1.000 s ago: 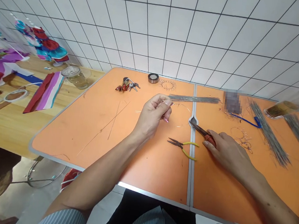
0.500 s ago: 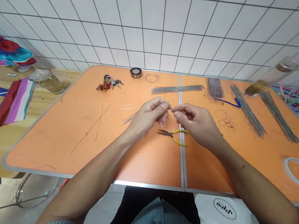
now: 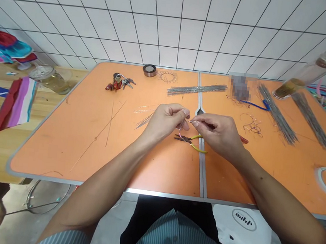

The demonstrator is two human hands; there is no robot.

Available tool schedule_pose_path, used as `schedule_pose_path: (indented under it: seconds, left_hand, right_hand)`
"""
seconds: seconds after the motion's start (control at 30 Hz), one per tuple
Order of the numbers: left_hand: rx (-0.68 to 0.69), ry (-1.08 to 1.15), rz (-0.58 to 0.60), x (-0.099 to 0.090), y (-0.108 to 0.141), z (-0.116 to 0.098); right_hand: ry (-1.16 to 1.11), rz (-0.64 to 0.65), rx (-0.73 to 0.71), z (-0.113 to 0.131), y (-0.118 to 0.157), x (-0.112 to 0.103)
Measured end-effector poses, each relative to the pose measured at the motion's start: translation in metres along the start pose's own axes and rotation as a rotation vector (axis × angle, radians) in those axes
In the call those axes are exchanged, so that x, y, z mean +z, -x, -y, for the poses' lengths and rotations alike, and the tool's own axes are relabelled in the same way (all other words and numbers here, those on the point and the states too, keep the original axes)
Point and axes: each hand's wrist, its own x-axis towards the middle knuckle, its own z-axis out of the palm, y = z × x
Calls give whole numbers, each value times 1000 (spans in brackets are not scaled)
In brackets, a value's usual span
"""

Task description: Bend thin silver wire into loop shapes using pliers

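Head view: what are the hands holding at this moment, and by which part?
The left hand and right hand both pinch a thin wire between thumb and fingertips, the right nearer its end; the fingers hide the exact spot.

Bright, even indoor light fills the scene, leaving only soft shadows beneath the left hand and right hand on the orange, metal-edged table. The thin metal wire between them looks fairly sharp, the white grid-lined tile wall bows toward the edges, and a grey rectangular patch is pixelated (the top right corner falls dark)
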Motion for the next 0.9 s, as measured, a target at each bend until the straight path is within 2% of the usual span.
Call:
schedule_pose_path:
  seconds: [0.17,0.37,0.47,0.67,0.8,0.9]
  left_hand:
    - [16,17,23,2,2,-1]
    - [-214,282,6,7,4,-3]
    - [-259,302,30,9,5,-1]
    - [-138,146,-12,15,5,6]
    - [-46,34,10,16,5,11]
    - [-20,33,0,17,7,9]
  right_hand:
    - [-228,27,113,-6,-4,6]
    - [-295,-104,144,-20,-5,8]
    - [-294,-137,144,-29,-6,10]
    - [-260,-68,112,-29,-5,10]
    - [-309,-97,140,-23,-3,9]
    - [-352,-99,156,-23,-3,9]
